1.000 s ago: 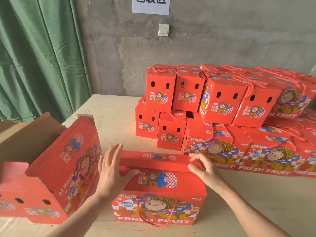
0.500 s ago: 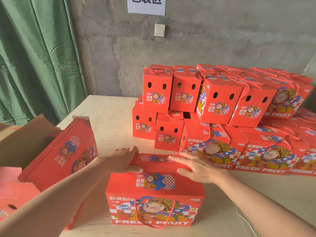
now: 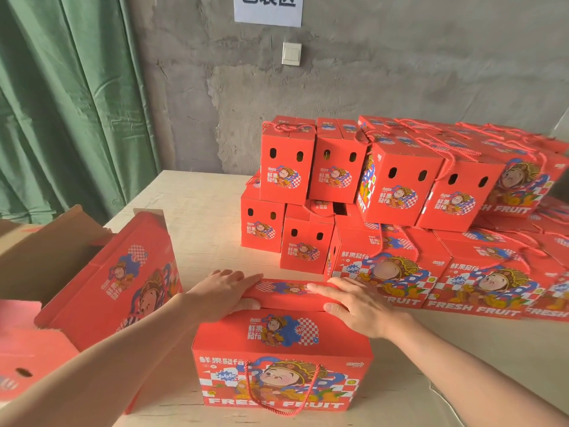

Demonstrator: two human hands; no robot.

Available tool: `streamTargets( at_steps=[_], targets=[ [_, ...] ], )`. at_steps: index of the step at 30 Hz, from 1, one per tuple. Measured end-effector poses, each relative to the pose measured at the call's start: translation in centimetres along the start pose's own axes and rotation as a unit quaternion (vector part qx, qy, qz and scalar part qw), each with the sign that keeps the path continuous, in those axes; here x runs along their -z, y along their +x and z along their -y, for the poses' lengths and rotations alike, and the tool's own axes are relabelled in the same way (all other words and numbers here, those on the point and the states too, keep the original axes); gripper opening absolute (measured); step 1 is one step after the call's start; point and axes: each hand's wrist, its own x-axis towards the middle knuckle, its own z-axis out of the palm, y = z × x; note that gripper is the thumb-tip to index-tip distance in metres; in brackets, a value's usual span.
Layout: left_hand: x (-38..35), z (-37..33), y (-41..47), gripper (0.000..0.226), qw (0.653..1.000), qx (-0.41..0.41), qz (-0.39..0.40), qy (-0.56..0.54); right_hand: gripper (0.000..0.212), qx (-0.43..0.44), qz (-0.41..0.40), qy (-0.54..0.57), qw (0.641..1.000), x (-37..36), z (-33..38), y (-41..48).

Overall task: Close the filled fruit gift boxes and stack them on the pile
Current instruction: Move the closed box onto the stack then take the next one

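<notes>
The box [image 3: 281,359] is sitting near the front of the table [image 3: 200,211], with its rope handle [image 3: 277,396] hanging down the printed face. Its top flap [image 3: 286,295] is lying almost shut under both hands. The left hand [image 3: 221,295] is pressing the flap's left end, fingers flat on top and thumb along the near edge. The right hand [image 3: 354,306] is pressing the right end with straight, close-set fingers. Being filled, the box is probably weighing a fair bit. The card is looking stiff but glossy, so gripping both ends low seems safer than trusting the thin rope. The pile [image 3: 397,195] is standing just beyond, and an open box [image 3: 123,278] is lying to the left.
</notes>
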Motion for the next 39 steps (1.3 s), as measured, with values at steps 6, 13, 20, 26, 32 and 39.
streamTargets(
  at_steps=[6, 13, 20, 26, 32, 39],
  targets=[
    [-0.1, -0.1, -0.1, 0.086, 1.0, -0.015, -0.015, -0.012, 0.042, 0.004, -0.004, -0.008, 1.0, -0.4, -0.1, 0.0],
    [0.2, -0.3, -0.2, 0.079, 1.0, -0.007, 0.0, -0.013, 0.043, -0.004, 0.0, -0.025, 1.0, -0.7, -0.1, -0.1],
    [0.4, -0.3, -0.2, 0.067, 0.998, 0.012, 0.047, -0.051, 0.043, -0.026, 0.07, 0.01, 0.997, 0.0, 0.3, -0.3],
    [-0.2, -0.5, -0.3, 0.065, 0.996, 0.04, 0.03, -0.067, 0.044, -0.028, 0.076, 0.027, 0.996, -0.4, 0.3, -0.6],
    [-0.8, -0.8, -0.4, 0.11, 0.998, 0.042, 0.011, -0.055, 0.044, -0.036, 0.087, 0.021, 0.995, -0.8, 0.2, -0.5],
    [-1.5, -1.5, -0.3, 0.081, 0.997, 0.055, 0.039, -0.036, 0.042, -0.037, 0.122, 0.013, 0.992, -1.5, -0.1, 0.0]
  ],
)
